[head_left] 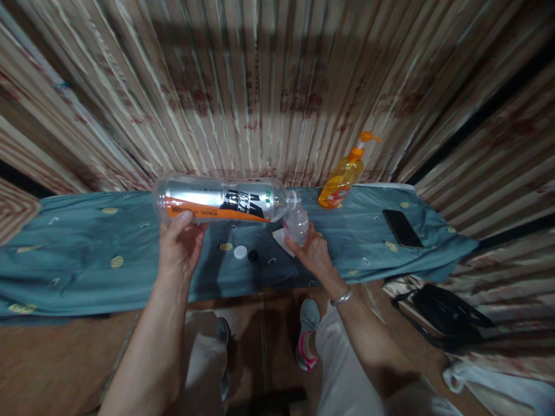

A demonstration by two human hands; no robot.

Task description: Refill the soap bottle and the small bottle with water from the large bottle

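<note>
My left hand (180, 245) grips a large clear plastic bottle (219, 200) with a silver, black and orange label. It lies tipped on its side above the table, its open neck pointing right and down into a small clear bottle (297, 222). My right hand (313, 252) is wrapped round the small bottle and holds it upright on the teal cloth (87, 254), next to a white scrap of paper (280, 237). A white cap (240, 252) and a black cap (253, 255) lie on the cloth between my hands.
An orange pump bottle of liquid (342, 178) stands at the back of the table. A black phone (402, 228) lies flat at the right. A striped curtain (269, 86) hangs behind. A dark bag (442, 315) lies on the floor at the right, near my feet.
</note>
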